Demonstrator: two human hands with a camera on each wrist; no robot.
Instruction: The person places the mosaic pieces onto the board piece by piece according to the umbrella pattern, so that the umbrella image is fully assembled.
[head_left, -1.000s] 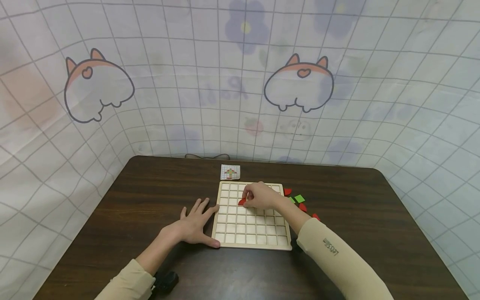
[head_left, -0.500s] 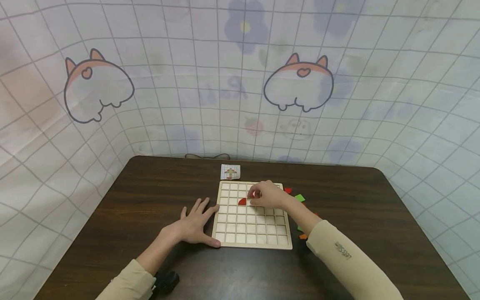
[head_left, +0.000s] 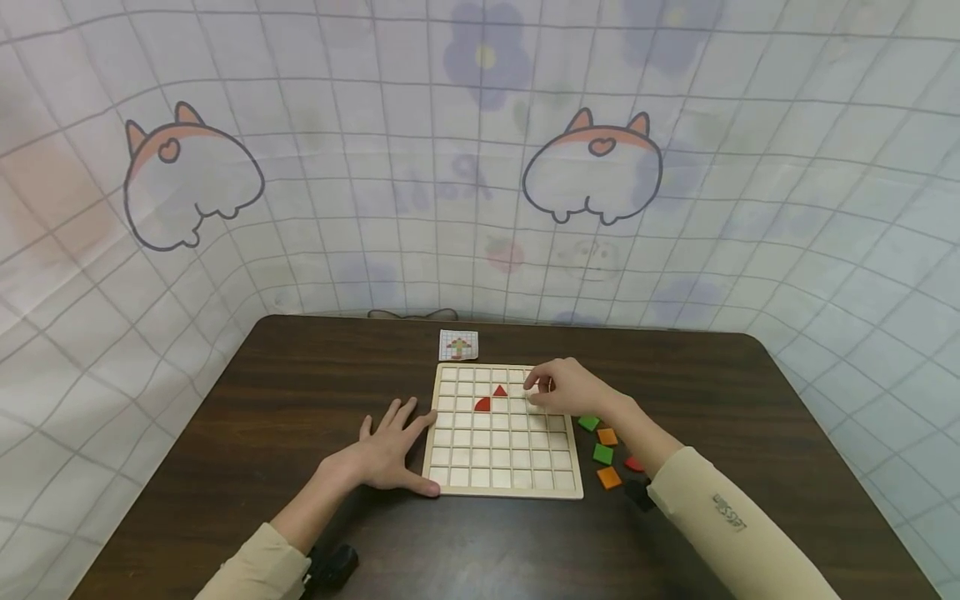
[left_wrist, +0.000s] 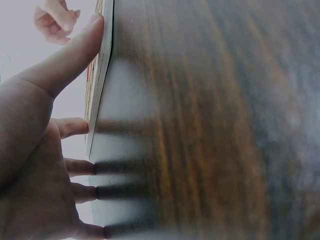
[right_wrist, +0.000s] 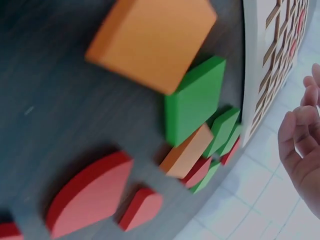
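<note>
A pale wooden grid board (head_left: pixel 500 458) lies on the table with a red quarter-circle piece (head_left: pixel 483 404) and a red triangle piece (head_left: pixel 500 391) in neighbouring cells of adjacent rows. My left hand (head_left: pixel 386 450) rests at the board's left side, fingers spread, thumb at its near corner and index fingertip on its edge. Above the board's right side hovers my right hand (head_left: pixel 573 388), its fingers loosely bent; in the right wrist view nothing shows between them. Beside the board lie loose pieces, among them an orange square (head_left: pixel 609 477) and a green square (head_left: pixel 602 454).
A small printed card (head_left: pixel 458 345) with a coloured grid pattern lies behind the board. More red and green pieces, including a large red quarter-circle (right_wrist: pixel 92 195), are scattered on the dark table (head_left: pixel 300 383) to the right. A patterned curtain (head_left: pixel 405 167) stands behind the table.
My right hand has let go of the red triangle, now lying in a cell right of the quarter-circle, and has moved right. My left hand has stayed at the board's edge.
</note>
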